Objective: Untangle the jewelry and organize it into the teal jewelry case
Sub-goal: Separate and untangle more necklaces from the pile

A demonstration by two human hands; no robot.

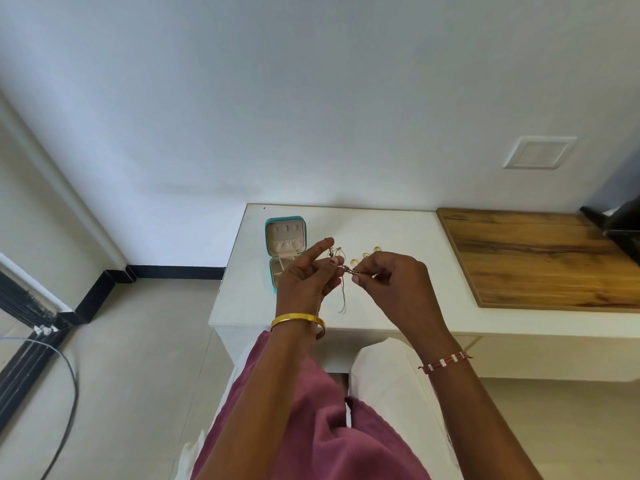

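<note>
Above the white table (398,306), left hand (304,278) and right hand (391,278) pinch the chain (348,270), likely light, limp, snag-prone, best held by its clasp, teal jewelry case (268,237) open at ten o'clock.

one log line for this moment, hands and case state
left hand: pinches jewelry chain | right hand: pinches same chain | teal jewelry case: open on white table | step: untangling, chain not yet in case
</note>
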